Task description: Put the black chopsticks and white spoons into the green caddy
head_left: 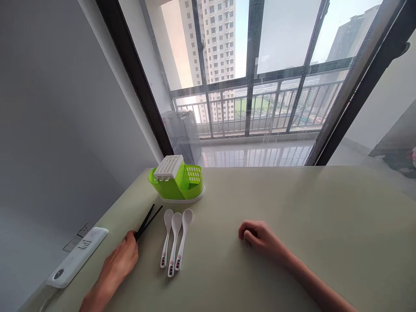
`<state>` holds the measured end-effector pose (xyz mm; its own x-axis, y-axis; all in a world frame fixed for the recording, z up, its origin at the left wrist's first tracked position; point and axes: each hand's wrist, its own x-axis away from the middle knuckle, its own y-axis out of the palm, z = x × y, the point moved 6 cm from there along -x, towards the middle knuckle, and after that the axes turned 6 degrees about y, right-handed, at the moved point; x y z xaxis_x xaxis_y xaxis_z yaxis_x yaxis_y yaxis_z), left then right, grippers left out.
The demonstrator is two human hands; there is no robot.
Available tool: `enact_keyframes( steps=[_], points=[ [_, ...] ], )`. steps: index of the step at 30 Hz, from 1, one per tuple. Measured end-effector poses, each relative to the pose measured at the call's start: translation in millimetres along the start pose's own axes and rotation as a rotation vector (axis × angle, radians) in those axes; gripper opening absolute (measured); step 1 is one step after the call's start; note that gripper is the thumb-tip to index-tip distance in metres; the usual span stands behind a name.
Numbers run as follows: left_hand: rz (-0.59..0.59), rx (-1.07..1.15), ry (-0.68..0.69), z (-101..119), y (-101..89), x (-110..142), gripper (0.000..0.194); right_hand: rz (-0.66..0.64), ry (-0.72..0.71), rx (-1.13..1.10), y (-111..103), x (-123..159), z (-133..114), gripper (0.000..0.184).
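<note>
My left hand [121, 259] is closed around the near ends of a few black chopsticks [147, 223] at the left of the table; their far tips spread apart, pointing away from me. To the right of them lie three white spoons [176, 227] side by side, bowls away from me and handles towards me. Behind the spoons stands a green utensil holder [172, 189] with a white slotted top and a white base. My right hand [255, 234] rests on the table to the right, fingers curled, with nothing visible in them.
A white power strip [78, 258] with a cord lies along the table's left edge by the wall. The pale table [214, 277] reaches back to a glass sliding door [250, 82] with dark frames. Beyond it are a balcony railing and tall buildings.
</note>
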<state>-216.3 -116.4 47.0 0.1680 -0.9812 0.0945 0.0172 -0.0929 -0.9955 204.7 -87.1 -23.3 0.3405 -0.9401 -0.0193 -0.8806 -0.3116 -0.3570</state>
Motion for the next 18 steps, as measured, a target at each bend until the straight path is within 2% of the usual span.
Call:
enact_keyframes(
  steps=[3,5,7,9,11,14,16,18],
  points=[
    [0.047,0.415,-0.111,-19,11.7,8,0.044,-0.006,0.0,-0.016,0,-1,0,0.022],
    [-0.023,0.673,-0.182,-19,19.5,22,0.06,-0.007,0.0,-0.019,0,-1,0,0.022],
    [-0.147,0.896,-0.194,-3,22.9,39,0.072,0.0,0.0,-0.013,-1,-1,-1,0.023],
    [-0.243,1.056,-0.153,27,18.9,55,0.074,0.006,0.001,-0.008,-1,0,-2,0.022],
    [-0.359,1.12,-0.133,64,15.8,66,0.073,0.007,0.007,-0.011,-1,0,-3,0.022],
    [-0.499,1.116,-0.034,124,15.7,71,0.066,0.009,0.021,-0.009,-1,0,-1,0.021],
    [-0.597,1.105,0.026,161,22.3,70,0.059,0.03,0.025,-0.001,-2,0,0,0.02],
    [-0.628,1.036,0.125,191,28.6,67,0.048,0.068,0.026,-0.005,-3,0,0,0.019]
  ],
)
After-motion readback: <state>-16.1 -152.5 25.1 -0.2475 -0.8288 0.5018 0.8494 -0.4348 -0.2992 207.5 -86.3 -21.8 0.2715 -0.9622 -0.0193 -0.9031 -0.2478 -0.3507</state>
